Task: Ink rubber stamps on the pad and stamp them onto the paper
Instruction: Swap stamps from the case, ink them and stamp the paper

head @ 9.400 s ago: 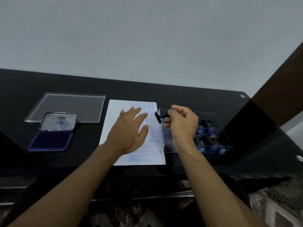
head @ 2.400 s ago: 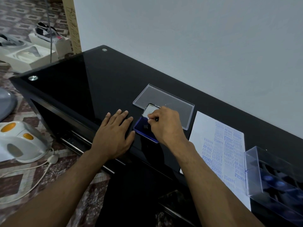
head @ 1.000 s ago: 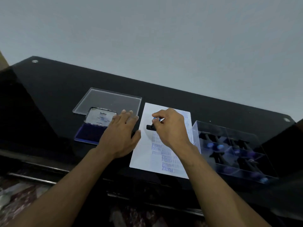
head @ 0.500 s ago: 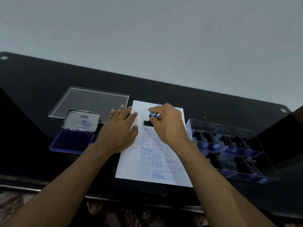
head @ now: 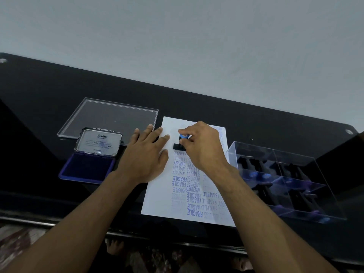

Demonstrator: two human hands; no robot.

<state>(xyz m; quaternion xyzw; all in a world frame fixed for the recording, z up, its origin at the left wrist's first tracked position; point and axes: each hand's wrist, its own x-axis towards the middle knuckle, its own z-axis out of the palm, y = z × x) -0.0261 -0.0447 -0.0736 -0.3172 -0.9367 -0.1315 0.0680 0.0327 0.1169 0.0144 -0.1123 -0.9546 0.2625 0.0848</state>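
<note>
Since half a second ago the right hand [head: 201, 148] has brought the black rubber stamp with a blue-capped handle [head: 180, 143] down so its base sits on the sheet; the left hand [head: 144, 156] has stayed flat at the sheet's left edge.

A plain pale grey wall [head: 177, 36] fills the upper half of the view. Below it runs a glossy black tabletop [head: 49, 89], with round metal fittings near its far corners and a patterned floor showing past its near edge.

On the right stands a clear plastic compartment box [head: 291, 160] holding more dark stamps with blue and purple caps; how many cannot be told. In the middle lies the white sheet of paper [head: 157, 194], touching the box's left side, printed with blue words such as FRAGILE, SAMPLE, AIR MAIL and AMENDED in columns facing different ways. At the far left lies a flat clear plastic lid [head: 110, 117], and just in front of it the open blue ink pad [head: 88, 168], its silver hinged lid [head: 98, 142] tilted up and marked Artline.

The left hand lies open, fingers straight, palm down, partly on the paper and partly on the table. The right hand pinches the stamp's handle with thumb and fingertips. The stamp stands upright near the top of the paper, just above the uppermost SAMPLE print.
</note>
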